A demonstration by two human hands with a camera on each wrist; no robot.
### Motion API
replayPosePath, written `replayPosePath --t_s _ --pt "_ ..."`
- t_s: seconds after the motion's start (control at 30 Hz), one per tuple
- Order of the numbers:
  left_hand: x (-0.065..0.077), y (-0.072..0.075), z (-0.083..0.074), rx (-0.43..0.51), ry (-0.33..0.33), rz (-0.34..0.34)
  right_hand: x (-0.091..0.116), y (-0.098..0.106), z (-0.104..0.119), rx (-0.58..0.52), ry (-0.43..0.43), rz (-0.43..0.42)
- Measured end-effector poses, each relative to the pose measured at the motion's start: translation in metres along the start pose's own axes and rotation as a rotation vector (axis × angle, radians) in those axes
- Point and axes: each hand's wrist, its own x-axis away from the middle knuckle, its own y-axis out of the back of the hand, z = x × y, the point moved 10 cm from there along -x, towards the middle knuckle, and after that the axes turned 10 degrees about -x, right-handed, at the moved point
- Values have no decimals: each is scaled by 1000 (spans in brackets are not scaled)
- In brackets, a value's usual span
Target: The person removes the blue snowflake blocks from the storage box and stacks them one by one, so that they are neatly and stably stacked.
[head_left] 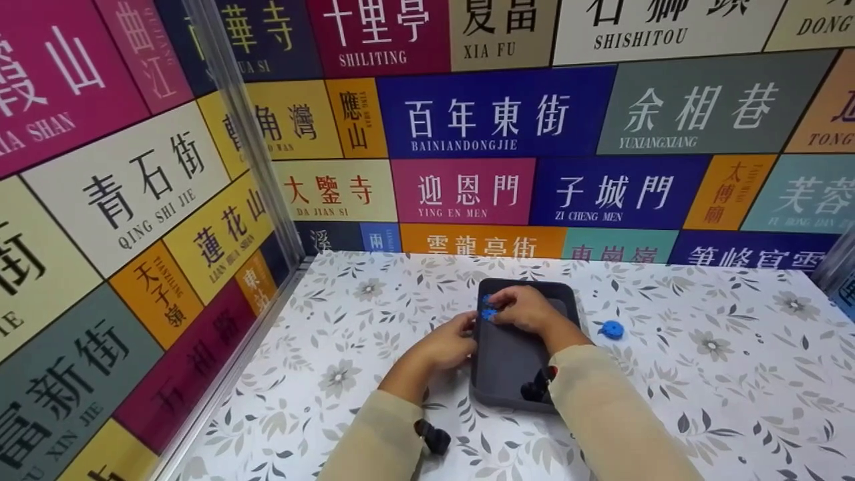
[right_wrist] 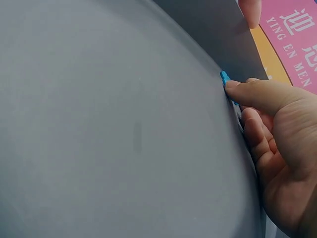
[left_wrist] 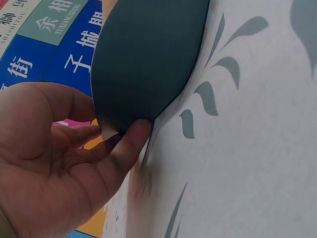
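A dark grey rectangular tray (head_left: 504, 374) with raised walls lies on the table. My left hand (head_left: 449, 344) holds its left wall; in the left wrist view, the fingers of the left hand (left_wrist: 64, 153) bend about the tray's outer side (left_wrist: 148, 59). Reaching into the far left corner, my right hand (head_left: 524, 308) pinches a small blue toothed piece (head_left: 489, 313). In the right wrist view, only the edge of the blue piece (right_wrist: 225, 78) shows past the thumb of the right hand (right_wrist: 292, 129). More blue shows just behind it, partly covered by the fingers.
A round blue piece (head_left: 612, 329) with small holes lies on the table right of the tray. The table (head_left: 374, 401) has a white cover with grey leaves and flowers. Walls (head_left: 494, 120) of coloured name panels stand behind and at the left. Small black devices (head_left: 435, 437) sit at both wrists.
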Motion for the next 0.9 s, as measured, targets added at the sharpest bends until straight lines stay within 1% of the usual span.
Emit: replayPosePath --t_s 0.23,0.43,0.67,0.9 --pt "0 1 -1 -28 -12 -7 1 -1 2 28 5 1" --pt "-1 2 1 -37 5 -17 2 -2 5 30 5 2" --pt "1 2 1 -15 -1 -10 3 0 5 33 -10 -7" --pt "1 2 2 -45 26 -19 4 5 3 35 -2 -31"
